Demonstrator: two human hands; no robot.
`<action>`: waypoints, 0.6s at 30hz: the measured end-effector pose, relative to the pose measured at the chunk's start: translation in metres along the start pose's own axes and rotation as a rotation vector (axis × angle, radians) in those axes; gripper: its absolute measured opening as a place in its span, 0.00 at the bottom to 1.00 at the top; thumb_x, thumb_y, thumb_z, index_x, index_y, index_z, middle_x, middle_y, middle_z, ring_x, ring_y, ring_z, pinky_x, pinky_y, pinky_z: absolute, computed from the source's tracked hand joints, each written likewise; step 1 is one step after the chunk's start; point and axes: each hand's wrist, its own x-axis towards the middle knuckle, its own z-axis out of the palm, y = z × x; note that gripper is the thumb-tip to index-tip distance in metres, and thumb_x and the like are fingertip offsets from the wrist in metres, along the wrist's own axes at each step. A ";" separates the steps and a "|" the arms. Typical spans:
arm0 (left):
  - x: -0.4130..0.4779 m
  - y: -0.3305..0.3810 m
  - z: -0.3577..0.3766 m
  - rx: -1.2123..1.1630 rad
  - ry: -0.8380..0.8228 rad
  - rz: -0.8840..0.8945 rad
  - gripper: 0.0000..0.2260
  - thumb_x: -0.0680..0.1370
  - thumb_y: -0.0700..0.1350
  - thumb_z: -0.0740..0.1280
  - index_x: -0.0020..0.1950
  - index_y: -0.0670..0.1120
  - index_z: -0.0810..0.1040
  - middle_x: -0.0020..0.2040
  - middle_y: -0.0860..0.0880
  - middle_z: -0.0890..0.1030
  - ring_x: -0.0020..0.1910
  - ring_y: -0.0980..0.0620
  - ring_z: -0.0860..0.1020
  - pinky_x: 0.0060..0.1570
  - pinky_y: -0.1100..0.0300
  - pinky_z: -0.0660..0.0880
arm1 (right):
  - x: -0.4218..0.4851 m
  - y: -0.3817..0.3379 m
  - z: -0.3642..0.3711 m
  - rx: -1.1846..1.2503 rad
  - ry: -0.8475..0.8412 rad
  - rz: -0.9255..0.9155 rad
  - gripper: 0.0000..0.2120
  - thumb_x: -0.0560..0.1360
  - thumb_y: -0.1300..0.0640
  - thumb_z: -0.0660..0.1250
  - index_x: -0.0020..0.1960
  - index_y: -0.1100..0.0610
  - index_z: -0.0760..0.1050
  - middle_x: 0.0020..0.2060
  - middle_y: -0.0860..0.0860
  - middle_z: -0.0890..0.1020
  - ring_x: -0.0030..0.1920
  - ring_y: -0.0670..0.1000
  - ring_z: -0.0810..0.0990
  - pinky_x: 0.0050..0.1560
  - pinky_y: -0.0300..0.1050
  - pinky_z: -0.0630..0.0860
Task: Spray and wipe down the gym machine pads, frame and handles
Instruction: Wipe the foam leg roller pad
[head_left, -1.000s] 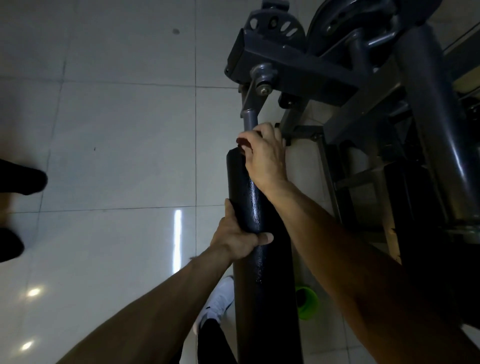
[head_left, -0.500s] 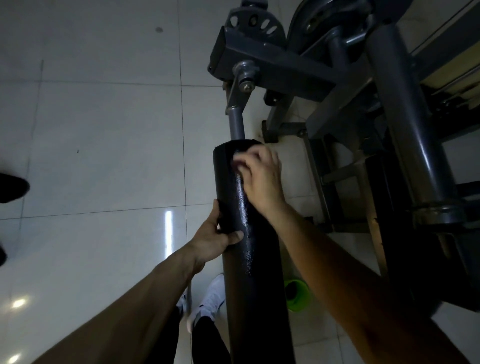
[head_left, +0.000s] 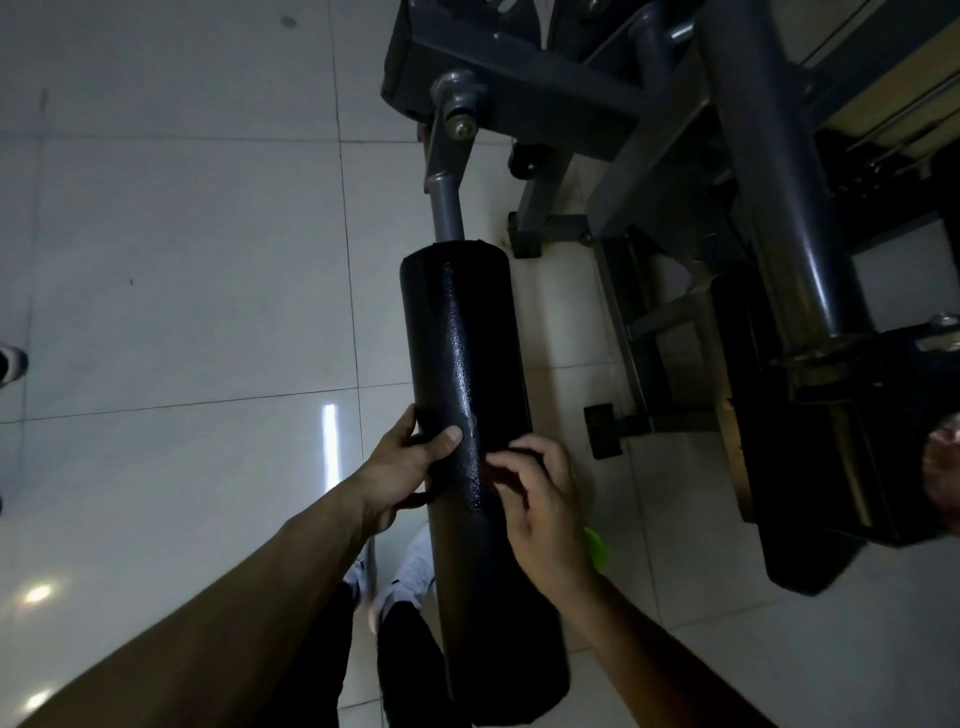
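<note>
A black cylindrical roller pad runs down the middle of the head view. Its upper end meets a grey metal arm that pivots on the dark machine frame to the right. The pad's surface looks glossy and wet along its front.

The left hand has a closed grip on the pad's left side, about halfway down. Its thumb lies across the front and the fingers curl round behind. The right hand sits just beside it on the pad's right side, fingers bent and fingertips touching the surface. The dim light hides whether that grip pinches a cloth or anything else.

Below the hands, white shoes stand on the pale tiled floor. A bright green object shows partly behind the right wrist. Another shoe shows at the left edge.
</note>
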 end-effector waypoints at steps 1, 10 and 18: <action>0.000 0.000 0.000 0.003 0.005 0.000 0.23 0.79 0.53 0.73 0.72 0.63 0.71 0.64 0.53 0.82 0.65 0.49 0.78 0.53 0.49 0.77 | 0.018 -0.001 0.002 0.007 0.033 -0.007 0.16 0.77 0.64 0.70 0.63 0.52 0.80 0.62 0.48 0.73 0.64 0.51 0.74 0.62 0.56 0.77; -0.005 0.001 0.001 0.013 0.032 0.001 0.21 0.78 0.55 0.73 0.69 0.65 0.73 0.62 0.57 0.83 0.63 0.53 0.80 0.52 0.50 0.79 | 0.189 -0.032 0.030 -0.176 0.150 -0.064 0.14 0.75 0.65 0.71 0.58 0.52 0.82 0.58 0.51 0.77 0.58 0.55 0.74 0.58 0.56 0.76; -0.007 -0.001 -0.003 -0.023 0.033 -0.056 0.17 0.84 0.52 0.63 0.72 0.67 0.71 0.62 0.55 0.82 0.63 0.53 0.79 0.59 0.47 0.80 | 0.061 -0.018 0.007 -0.340 -0.185 -0.463 0.13 0.76 0.63 0.67 0.58 0.52 0.82 0.58 0.50 0.79 0.57 0.58 0.77 0.52 0.57 0.73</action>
